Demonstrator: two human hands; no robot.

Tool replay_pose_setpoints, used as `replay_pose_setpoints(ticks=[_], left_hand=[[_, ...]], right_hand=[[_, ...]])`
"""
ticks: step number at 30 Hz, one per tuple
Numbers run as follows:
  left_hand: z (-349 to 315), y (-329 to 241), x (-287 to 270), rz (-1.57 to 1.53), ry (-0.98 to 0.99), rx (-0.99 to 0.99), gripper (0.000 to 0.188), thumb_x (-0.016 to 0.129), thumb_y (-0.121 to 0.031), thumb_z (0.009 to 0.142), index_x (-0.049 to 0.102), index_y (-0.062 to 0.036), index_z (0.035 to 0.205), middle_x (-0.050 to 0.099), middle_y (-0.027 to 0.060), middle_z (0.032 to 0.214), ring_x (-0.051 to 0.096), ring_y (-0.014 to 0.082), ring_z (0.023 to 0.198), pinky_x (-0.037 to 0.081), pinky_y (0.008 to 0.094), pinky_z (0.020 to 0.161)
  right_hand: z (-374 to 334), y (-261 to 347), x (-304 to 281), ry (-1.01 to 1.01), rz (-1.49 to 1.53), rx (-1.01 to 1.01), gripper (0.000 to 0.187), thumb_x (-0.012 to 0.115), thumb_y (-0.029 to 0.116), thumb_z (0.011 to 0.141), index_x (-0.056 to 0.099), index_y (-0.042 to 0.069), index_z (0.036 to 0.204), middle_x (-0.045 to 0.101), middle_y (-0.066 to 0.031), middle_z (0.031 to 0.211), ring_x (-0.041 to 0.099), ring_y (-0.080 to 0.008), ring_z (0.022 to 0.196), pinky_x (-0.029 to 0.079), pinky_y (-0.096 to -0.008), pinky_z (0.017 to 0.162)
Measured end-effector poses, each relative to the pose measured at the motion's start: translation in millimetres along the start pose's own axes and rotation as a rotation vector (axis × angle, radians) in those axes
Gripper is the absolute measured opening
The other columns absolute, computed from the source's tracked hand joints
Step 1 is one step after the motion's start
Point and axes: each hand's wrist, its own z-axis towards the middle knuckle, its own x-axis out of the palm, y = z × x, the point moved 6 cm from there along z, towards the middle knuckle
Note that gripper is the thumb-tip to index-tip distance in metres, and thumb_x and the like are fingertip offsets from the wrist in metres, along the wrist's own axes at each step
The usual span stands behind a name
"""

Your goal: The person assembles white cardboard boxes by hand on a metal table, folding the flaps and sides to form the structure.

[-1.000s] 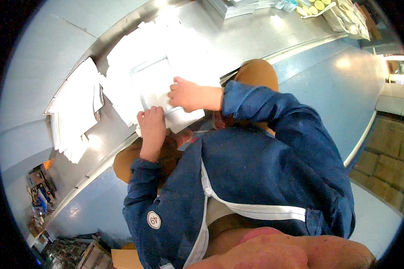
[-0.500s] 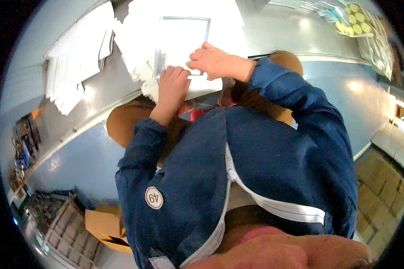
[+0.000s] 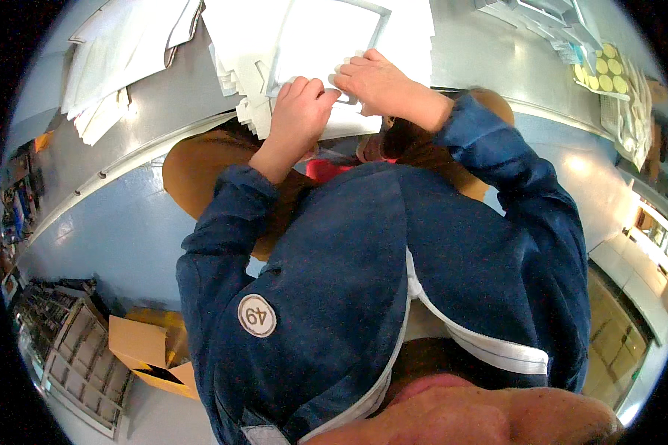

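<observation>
A stack of white sheets, washed out by glare, lies on the metal table at the top of the picture. On it is a white rectangle with a grey border; I cannot tell whether this is a loose frame or part of a sheet. My left hand is at the rectangle's near left corner with its fingers curled. My right hand is close beside it on the near edge, fingers bent downward and close together. The fingertips of both hands are lost in the glare, so what they pinch is hidden.
More white sheets lie on the metal table to the left. Yellow round pieces and a pale grey plastic rack stand at the far right. An open cardboard box and a grey crate are at lower left.
The view has shifted, so the sheets and both hands appear higher and a little further right. My hands have stayed at the near edge of the grey-bordered rectangle, fingers still curled.
</observation>
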Motion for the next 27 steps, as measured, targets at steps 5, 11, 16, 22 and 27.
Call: replay_pose_setpoints(ticks=[5,11,16,22,27], left_hand=[[-1.8,-0.4,-3.6,-0.003,-0.041,0.013,0.026,0.067,-0.01,0.08,0.075,-0.0118,0.105,0.059,0.0043,0.091,0.057,0.0272,0.094,0.046,0.042,0.082],[-0.9,-0.6,0.6,-0.021,-0.045,0.016,0.023,0.066,-0.011,0.083,0.074,-0.0118,0.104,0.06,0.0053,0.092,0.058,0.0274,0.095,0.046,0.0425,0.083],[-3.2,-3.1,-2.0,0.016,-0.046,0.023,0.024,0.061,-0.012,0.082,0.072,-0.0112,0.103,0.058,0.005,0.094,0.056,0.0264,0.098,0.044,0.0397,0.086],[-7.2,-1.6,-1.6,0.029,0.011,0.005,0.022,0.061,-0.013,0.086,0.074,-0.0127,0.104,0.061,0.0046,0.094,0.058,0.0264,0.097,0.046,0.0409,0.084],[3.4,-0.9,2.7,0.017,0.014,0.035,0.024,0.064,-0.011,0.081,0.07,-0.0109,0.104,0.06,0.0064,0.093,0.058,0.0285,0.096,0.044,0.0431,0.083]], right_hand=[[-2.5,3.6,-6.3,-0.131,-0.089,-0.084,0.053,0.085,0.018,0.067,0.067,0.015,0.117,0.066,-0.0027,0.114,0.063,-0.0238,0.113,0.045,-0.0406,0.095],[0.0,1.0,-2.1,-0.085,-0.102,-0.078,0.056,0.086,0.019,0.064,0.067,0.016,0.116,0.066,-0.0022,0.113,0.063,-0.0241,0.113,0.045,-0.0406,0.094],[-1.8,0.5,-5.4,-0.031,-0.049,-0.059,0.052,0.085,0.018,0.063,0.068,0.016,0.113,0.065,-0.0025,0.112,0.062,-0.0243,0.111,0.045,-0.0407,0.093],[-10.4,-2.4,-6.1,-0.064,0.079,-0.149,0.048,0.083,0.014,0.064,0.068,0.014,0.11,0.063,-0.0033,0.116,0.058,-0.0249,0.115,0.042,-0.0406,0.097],[-17.3,-6.9,-14.4,-0.144,0.109,-0.192,0.039,0.081,0.014,0.065,0.068,0.011,0.102,0.063,-0.0049,0.115,0.058,-0.027,0.113,0.042,-0.0419,0.099]])
